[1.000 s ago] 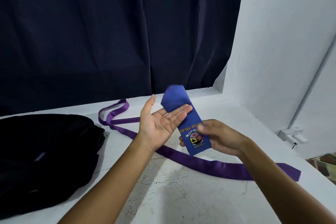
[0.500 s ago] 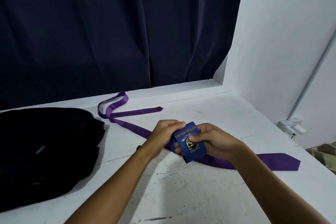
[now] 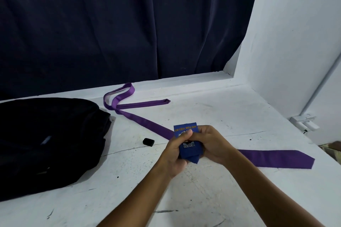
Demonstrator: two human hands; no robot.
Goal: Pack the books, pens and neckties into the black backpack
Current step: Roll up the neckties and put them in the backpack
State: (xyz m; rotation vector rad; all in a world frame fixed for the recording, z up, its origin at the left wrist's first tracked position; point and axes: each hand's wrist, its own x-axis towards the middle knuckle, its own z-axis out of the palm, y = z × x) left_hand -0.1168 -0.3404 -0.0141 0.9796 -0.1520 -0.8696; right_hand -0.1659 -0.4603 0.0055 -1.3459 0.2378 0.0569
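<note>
1. The blue tie (image 3: 186, 145) is now a small thick bundle; one second ago I see it long and flat across the open left hand (image 3: 175, 151).
2. The left hand now curls round the bundle, thumb on top.
3. The right hand (image 3: 210, 143) grips its other side, tighter than half a second ago.
4. A small black thing (image 3: 148, 142) now shows on the table (image 3: 184, 199), near the hands.

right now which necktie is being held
The blue necktie, folded small and gripped by both hands; the purple necktie lies stretched out on the table.
</note>
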